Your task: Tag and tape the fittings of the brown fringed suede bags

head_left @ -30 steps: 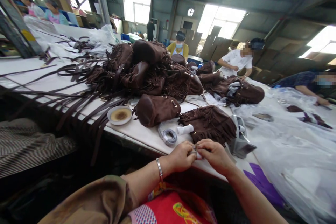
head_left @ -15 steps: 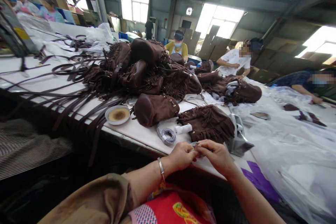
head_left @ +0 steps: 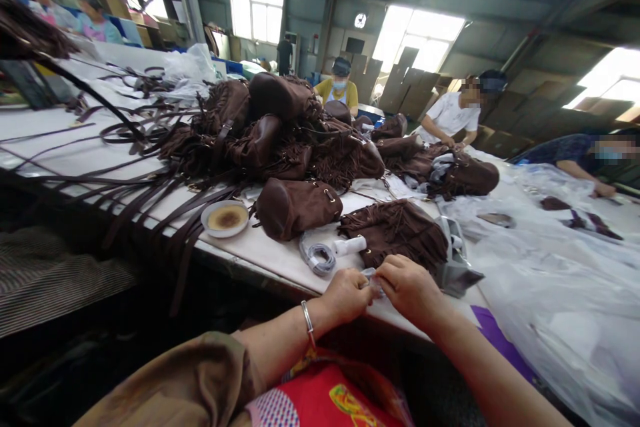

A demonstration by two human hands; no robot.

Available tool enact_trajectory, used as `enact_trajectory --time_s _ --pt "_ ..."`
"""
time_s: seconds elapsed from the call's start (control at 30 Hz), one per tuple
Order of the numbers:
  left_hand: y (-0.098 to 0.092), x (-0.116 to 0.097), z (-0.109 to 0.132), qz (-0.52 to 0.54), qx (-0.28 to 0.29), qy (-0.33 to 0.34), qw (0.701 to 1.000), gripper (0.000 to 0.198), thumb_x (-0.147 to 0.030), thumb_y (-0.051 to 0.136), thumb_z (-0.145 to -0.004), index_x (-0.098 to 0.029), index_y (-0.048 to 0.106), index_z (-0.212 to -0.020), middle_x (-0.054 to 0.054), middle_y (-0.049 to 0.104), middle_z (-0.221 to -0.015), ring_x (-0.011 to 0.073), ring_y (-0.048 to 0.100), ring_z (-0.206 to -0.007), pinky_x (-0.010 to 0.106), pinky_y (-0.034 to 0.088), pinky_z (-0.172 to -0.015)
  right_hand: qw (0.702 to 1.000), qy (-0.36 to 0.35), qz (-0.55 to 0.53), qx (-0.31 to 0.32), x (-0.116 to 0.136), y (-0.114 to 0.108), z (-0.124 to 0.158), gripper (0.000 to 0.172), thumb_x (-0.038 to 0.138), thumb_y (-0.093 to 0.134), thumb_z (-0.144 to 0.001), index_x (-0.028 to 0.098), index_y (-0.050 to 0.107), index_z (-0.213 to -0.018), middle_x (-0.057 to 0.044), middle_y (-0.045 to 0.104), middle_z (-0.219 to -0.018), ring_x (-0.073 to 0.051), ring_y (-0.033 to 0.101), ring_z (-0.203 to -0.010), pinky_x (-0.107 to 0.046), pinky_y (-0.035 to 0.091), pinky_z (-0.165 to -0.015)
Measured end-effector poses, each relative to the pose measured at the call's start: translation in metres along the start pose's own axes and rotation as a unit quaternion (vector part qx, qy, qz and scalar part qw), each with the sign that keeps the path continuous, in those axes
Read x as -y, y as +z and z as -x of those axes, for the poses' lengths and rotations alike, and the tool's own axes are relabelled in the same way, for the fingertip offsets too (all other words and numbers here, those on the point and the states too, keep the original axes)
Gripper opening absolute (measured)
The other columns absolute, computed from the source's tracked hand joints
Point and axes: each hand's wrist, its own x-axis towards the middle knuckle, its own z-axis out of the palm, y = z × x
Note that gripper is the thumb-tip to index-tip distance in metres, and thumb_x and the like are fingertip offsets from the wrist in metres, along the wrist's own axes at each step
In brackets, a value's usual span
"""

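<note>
At the table's near edge, my left hand (head_left: 349, 295) is closed, pinching a small piece of clear plastic (head_left: 373, 276). My right hand (head_left: 406, 290) has its fingers closed on the other side of the same plastic. What the plastic may contain is too small to make out. Just beyond my hands lies a brown fringed bag (head_left: 400, 233). A coil of grey cord (head_left: 321, 259) and a white roll (head_left: 351, 245) lie to the left of it. Another brown bag (head_left: 295, 209) with metal eyelets rests on its side behind them.
A shallow dish (head_left: 225, 219) of yellowish stuff with a dark middle stands near the edge. Brown bags are heaped (head_left: 280, 127) behind, their straps (head_left: 185, 233) hanging over the edge. Clear plastic sheeting (head_left: 540, 280) covers the right side. Several people work around the table.
My right hand has shifted slightly up and turned, and more clear plastic shows between my hands. At the far left, a brown fringed thing with a strap has come into view.
</note>
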Motion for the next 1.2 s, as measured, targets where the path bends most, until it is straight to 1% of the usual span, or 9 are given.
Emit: enact_trajectory --time_s 0.13,0.27,0.37,0.5,0.7,0.83,0.93,1.1,1.2 --pt "0.001 -0.003 -0.001 0.027 -0.001 -0.029 0.999 0.04 -0.036 0.051 -0.089 -0.013 0.068 -0.062 0.004 0.066 -0.06 0.0123 0.056 -0.053 0.022 0.037 -0.05 0.996 -0.045 0.076 -0.031 0.009 0.011 0.011 0.021 0.011 0.053 -0.09 0.017 0.064 -0.074 -0.007 0.059 -0.076 -0.022 0.048 -0.075 -0.036 0.039 -0.073" --pt "0.003 -0.002 -0.001 0.027 0.007 -0.045 0.999 0.034 -0.032 0.052 -0.087 -0.013 0.07 -0.065 0.004 0.067 -0.06 0.0123 0.057 -0.054 0.021 0.036 -0.049 0.997 -0.078 -0.006 0.01 0.004 0.011 0.021 0.019 0.012 0.049 -0.093 0.017 0.068 -0.092 -0.01 0.064 -0.093 -0.023 0.052 -0.084 -0.035 0.043 -0.08" --pt "0.004 -0.001 0.0 0.03 0.027 -0.056 0.998 0.031 -0.031 0.052 -0.086 -0.013 0.069 -0.067 0.002 0.065 -0.059 0.0124 0.057 -0.053 0.021 0.036 -0.048 0.992 -0.05 -0.108 0.039 -0.006 0.006 0.022 0.022 0.017 0.048 -0.096 0.02 0.069 -0.093 -0.009 0.065 -0.098 -0.02 0.057 -0.089 -0.031 0.046 -0.081" --pt "0.005 -0.004 0.001 -0.022 0.04 -0.04 0.998 0.031 -0.034 0.055 -0.086 -0.013 0.068 -0.067 0.001 0.061 -0.057 0.0124 0.055 -0.052 0.022 0.036 -0.049 0.982 0.029 -0.166 0.086 -0.014 -0.001 0.009 0.021 0.015 0.054 -0.091 0.019 0.07 -0.079 -0.004 0.065 -0.081 -0.017 0.06 -0.078 -0.027 0.045 -0.071" --pt "0.003 -0.004 0.002 -0.118 0.005 0.037 0.992 0.029 -0.035 0.059 -0.086 -0.014 0.07 -0.07 0.005 0.066 -0.07 0.0148 0.056 -0.063 0.025 0.04 -0.058 0.984 0.049 -0.08 0.149 -0.009 -0.014 -0.013 0.016 0.014 0.061 -0.085 0.02 0.072 -0.095 -0.005 0.065 -0.092 -0.018 0.06 -0.086 -0.026 0.041 -0.074" --pt "0.004 -0.003 0.003 -0.136 -0.007 0.051 0.989 0.023 -0.032 0.06 -0.087 -0.014 0.074 -0.082 0.008 0.069 -0.082 0.0183 0.06 -0.074 0.028 0.045 -0.069 0.979 0.0 -0.015 0.204 -0.006 -0.018 -0.017 0.018 0.02 0.058 -0.09 0.021 0.071 -0.079 -0.003 0.062 -0.083 -0.015 0.056 -0.077 -0.026 0.035 -0.065" --pt "0.002 -0.005 0.003 -0.127 -0.002 0.051 0.991 0.021 -0.032 0.062 -0.087 -0.014 0.073 -0.081 0.008 0.069 -0.083 0.0187 0.061 -0.075 0.028 0.045 -0.069 0.982 -0.018 0.036 0.183 -0.004 -0.014 -0.011 0.018 0.018 0.057 -0.09 0.02 0.069 -0.077 -0.003 0.062 -0.083 -0.016 0.055 -0.078 -0.028 0.033 -0.065" --pt "-0.003 -0.005 0.003 -0.043 0.101 -0.037 0.993 0.025 -0.035 0.062 -0.086 -0.014 0.068 -0.073 0.003 0.064 -0.061 0.0143 0.057 -0.052 0.025 0.041 -0.053 0.991 -0.017 0.091 0.092 0.002 0.002 0.005 0.013 0.01 0.059 -0.085 0.019 0.065 -0.077 -0.005 0.061 -0.084 -0.019 0.053 -0.081 -0.03 0.034 -0.067" --pt "-0.003 -0.001 0.002 -0.004 0.134 -0.063 0.989 0.033 -0.042 0.054 -0.089 -0.015 0.064 -0.073 0.003 0.065 -0.061 0.0129 0.056 -0.046 0.024 0.041 -0.047 0.993 -0.033 0.111 0.025 0.005 0.01 0.01 0.013 0.009 0.06 -0.084 0.018 0.064 -0.075 -0.006 0.059 -0.081 -0.021 0.051 -0.079 -0.031 0.034 -0.068"
